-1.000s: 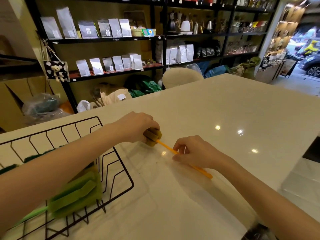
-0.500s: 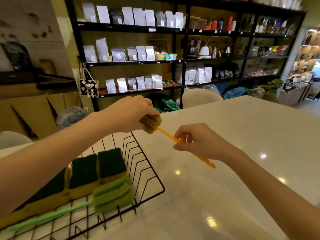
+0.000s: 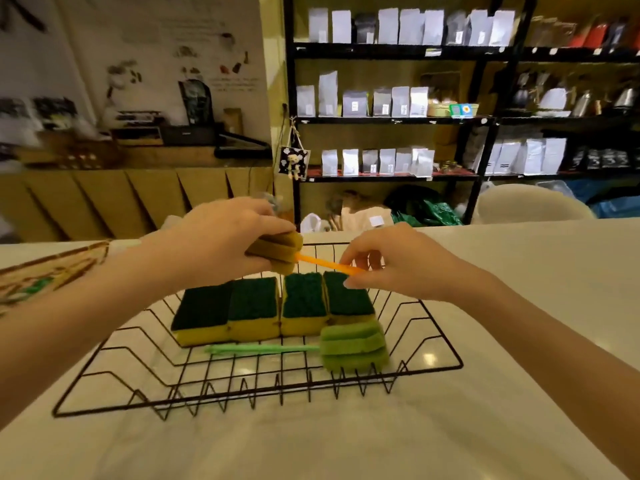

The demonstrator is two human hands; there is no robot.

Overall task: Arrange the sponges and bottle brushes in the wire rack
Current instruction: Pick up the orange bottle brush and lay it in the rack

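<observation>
Above black wire rack point(image 3: 433, 367): left hand point(image 3: 221, 244) grips sponge head of orange-handled bottle brush point(image 3: 277, 252); right hand point(image 3: 398, 261) pinches handle. Rack holds four green-yellow sponges point(image 3: 273, 306), green bottle brush point(image 3: 349, 346).

The worktop point(image 3: 450, 427) is pale cream. On it the wire rack point(image 3: 242, 393) is black. Four sponges point(image 3: 273, 308) in the rack are dark green on top and yellow below. The bottle brush point(image 3: 353, 348) along their near side is light green throughout. The held brush point(image 3: 277, 252) has a mustard-yellow sponge head and an orange handle.
</observation>
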